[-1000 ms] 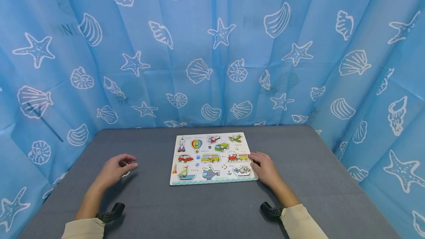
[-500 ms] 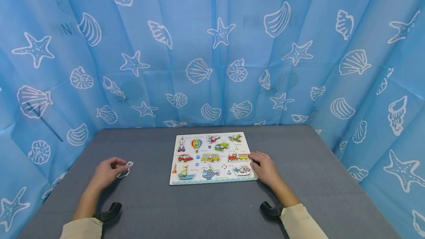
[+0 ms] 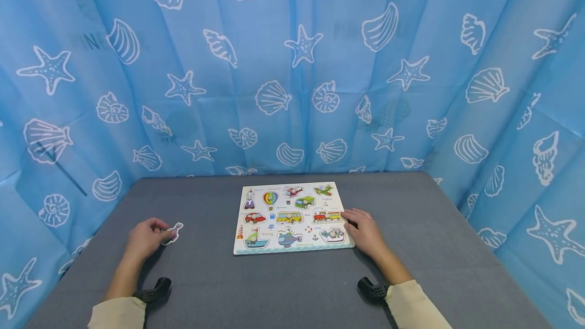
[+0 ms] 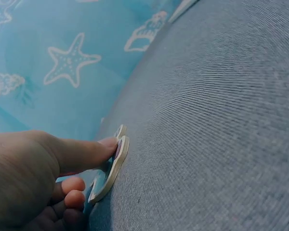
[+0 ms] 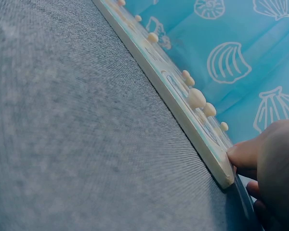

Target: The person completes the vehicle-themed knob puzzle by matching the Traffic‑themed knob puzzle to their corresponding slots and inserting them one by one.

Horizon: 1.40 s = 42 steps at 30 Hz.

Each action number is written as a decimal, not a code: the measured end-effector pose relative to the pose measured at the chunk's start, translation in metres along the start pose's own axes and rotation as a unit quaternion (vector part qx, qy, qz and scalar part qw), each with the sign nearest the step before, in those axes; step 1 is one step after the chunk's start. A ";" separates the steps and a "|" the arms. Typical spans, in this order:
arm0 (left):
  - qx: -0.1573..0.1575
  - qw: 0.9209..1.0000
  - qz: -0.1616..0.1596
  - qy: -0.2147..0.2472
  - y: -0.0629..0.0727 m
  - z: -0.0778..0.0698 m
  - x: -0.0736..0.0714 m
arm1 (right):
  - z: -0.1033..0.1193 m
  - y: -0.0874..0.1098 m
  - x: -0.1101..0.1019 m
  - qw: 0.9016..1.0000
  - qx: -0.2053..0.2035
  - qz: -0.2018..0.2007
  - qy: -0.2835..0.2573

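Note:
My left hand [image 3: 143, 240] is over the left side of the table and pinches a small wooden puzzle piece [image 3: 174, 232] between thumb and fingers. The piece has a pale outline and a coloured face, but its picture is too small to make out. In the left wrist view the piece [image 4: 111, 175] is tilted on edge close to the cloth, with the thumb against its face. My right hand [image 3: 367, 235] rests at the right edge of the vehicle puzzle board [image 3: 269, 189]. In the right wrist view its thumb touches the board's corner [image 5: 221, 175]; the index finger is mostly hidden.
Knobbed vehicle pieces, such as a yellow bus [image 3: 290, 218] and a sailboat [image 3: 256, 240], sit in the board. A grey cloth [image 3: 274, 288] covers the table. Behind and beside it hangs a blue curtain [image 3: 274, 136] with shell prints.
My left hand has shifted slightly left, and its puzzle piece, mostly hidden below the fingers at first, has turned into view beyond the fingertips. My right hand and the board stay in place.

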<state>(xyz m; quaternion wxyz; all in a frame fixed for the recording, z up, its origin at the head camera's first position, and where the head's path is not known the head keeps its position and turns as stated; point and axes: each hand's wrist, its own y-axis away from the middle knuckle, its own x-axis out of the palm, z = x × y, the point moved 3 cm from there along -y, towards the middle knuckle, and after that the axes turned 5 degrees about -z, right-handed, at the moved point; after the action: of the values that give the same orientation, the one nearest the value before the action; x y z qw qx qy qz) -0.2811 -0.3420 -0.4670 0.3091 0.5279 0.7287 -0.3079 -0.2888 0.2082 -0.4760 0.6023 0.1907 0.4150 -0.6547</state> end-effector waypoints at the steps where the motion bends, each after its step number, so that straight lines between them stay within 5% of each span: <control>1: -0.006 1.000 0.001 -0.004 0.000 -0.001 0.000 | 0.000 0.000 0.000 1.000 -0.001 -0.001 0.000; 12: -0.046 0.998 0.003 -0.039 0.002 -0.006 0.001 | 0.000 0.001 -0.002 1.000 -0.007 -0.001 -0.004; 23: -0.010 0.999 -0.010 -0.046 0.005 -0.020 0.005 | 0.002 0.000 -0.002 1.000 -0.003 -0.003 -0.006; 42: 0.068 0.997 0.010 -0.014 0.021 -0.093 0.013 | 0.002 0.001 -0.001 1.000 0.002 -0.006 -0.006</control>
<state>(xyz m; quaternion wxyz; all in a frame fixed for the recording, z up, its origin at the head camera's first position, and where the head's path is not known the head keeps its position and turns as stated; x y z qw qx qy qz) -0.2761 -0.2572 -0.4224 0.2856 0.5509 0.6960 -0.3613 -0.2868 0.2076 -0.4744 0.6008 0.1855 0.4113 -0.6599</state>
